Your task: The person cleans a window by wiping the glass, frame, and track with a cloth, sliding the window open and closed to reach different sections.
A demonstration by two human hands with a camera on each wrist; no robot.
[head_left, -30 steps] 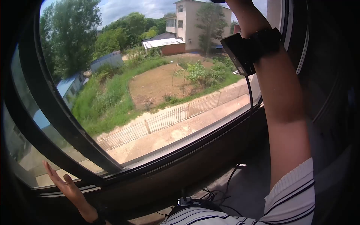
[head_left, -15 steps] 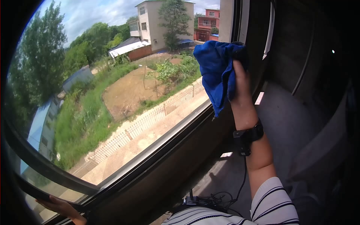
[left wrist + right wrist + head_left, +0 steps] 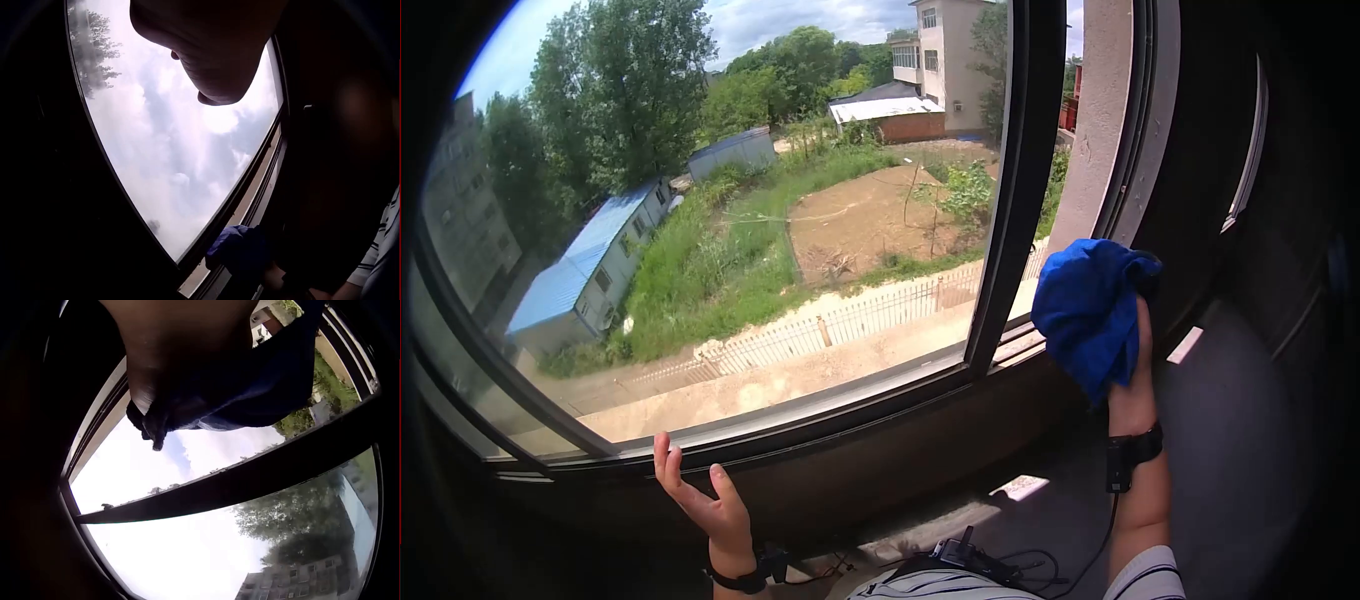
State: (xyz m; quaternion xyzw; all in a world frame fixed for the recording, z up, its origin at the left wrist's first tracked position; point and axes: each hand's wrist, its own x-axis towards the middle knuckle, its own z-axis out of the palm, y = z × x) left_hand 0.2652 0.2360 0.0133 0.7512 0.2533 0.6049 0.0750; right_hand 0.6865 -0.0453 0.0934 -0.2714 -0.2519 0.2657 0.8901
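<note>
My right hand (image 3: 1141,370) grips a bunched blue cloth (image 3: 1090,310), thumb lying along its near side. The cloth covers most of the fingers, near the lower right corner of the window. In the right wrist view the cloth (image 3: 250,394) looks dark and hangs in folds against the bright opening. My left hand (image 3: 710,500) is raised before the lower rail (image 3: 820,425), fingers spread and holding nothing. A glass sash (image 3: 880,250) fills most of the opening, with its dark upright (image 3: 1015,190) left of the cloth.
A narrow gap lies between the upright and the pale wall edge (image 3: 1105,130). Black cables (image 3: 1040,570) run from a small device (image 3: 965,555) at my waist, one reaching the right wrist. Outside are a fence (image 3: 870,325), grass and buildings.
The sash's dark upright has come across to the right side of the opening. My left hand has moved rightward off the frame. The right hand, high up at first, has come down with the cloth.
</note>
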